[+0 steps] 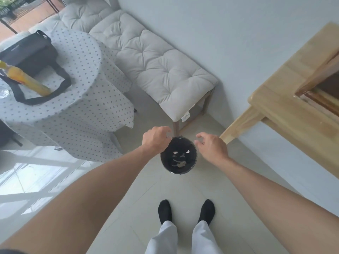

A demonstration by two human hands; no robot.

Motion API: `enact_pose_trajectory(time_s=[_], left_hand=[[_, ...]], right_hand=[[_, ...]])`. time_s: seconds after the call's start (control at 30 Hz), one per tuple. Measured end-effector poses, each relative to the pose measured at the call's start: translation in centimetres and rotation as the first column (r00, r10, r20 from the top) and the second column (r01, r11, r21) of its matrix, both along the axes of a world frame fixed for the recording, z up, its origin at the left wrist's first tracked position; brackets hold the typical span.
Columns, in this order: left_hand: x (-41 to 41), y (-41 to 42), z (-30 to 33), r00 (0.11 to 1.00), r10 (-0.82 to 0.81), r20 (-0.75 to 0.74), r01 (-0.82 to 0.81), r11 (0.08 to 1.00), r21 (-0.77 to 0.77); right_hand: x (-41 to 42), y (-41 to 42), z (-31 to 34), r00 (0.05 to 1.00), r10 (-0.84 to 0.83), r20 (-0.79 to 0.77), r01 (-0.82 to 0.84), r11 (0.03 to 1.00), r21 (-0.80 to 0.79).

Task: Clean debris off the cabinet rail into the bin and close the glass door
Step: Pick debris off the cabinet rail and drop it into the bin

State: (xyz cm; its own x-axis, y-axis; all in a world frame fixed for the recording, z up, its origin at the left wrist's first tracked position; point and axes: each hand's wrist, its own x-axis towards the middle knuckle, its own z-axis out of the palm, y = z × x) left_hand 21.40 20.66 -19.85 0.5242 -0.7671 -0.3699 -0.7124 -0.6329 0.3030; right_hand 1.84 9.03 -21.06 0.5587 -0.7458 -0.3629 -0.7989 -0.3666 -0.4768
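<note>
A small round black bin [178, 156] stands on the pale tiled floor just ahead of my feet. Pale bits of debris [178, 163] lie on its dark bottom. My left hand [156, 138] hovers over the bin's left rim with the fingers curled and apart, holding nothing. My right hand [211, 144] hovers at the right rim, fingers spread, also holding nothing. The wooden cabinet [297, 107] stands at the right, with a dark opening in its frame [322, 96] at the frame's edge. No glass door can be made out.
A grey cushioned bench [156, 70] runs along the white wall behind the bin. A round table with a dotted cloth [78, 99] stands to the left, carrying a black bag [29, 52] and a yellow bottle [23, 77]. My feet in black socks [186, 211] stand near.
</note>
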Motion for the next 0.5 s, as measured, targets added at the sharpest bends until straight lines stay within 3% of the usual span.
enact_pose_trajectory(time_s=[0.23, 0.5], left_hand=[[-0.9, -1.6, 5.4, 0.999, -0.035, 0.014, 0.036, 0.996, -0.078], [-1.3, -5.3, 14.9, 0.992, -0.107, 0.072, 0.120, 0.968, -0.221]], right_hand=[[-1.8, -0.5, 4.4, 0.994, -0.065, 0.091, 0.068, 0.997, -0.035], [-4.1, -2.3, 14.1, 0.963, -0.144, 0.226, 0.179, 0.974, -0.142]])
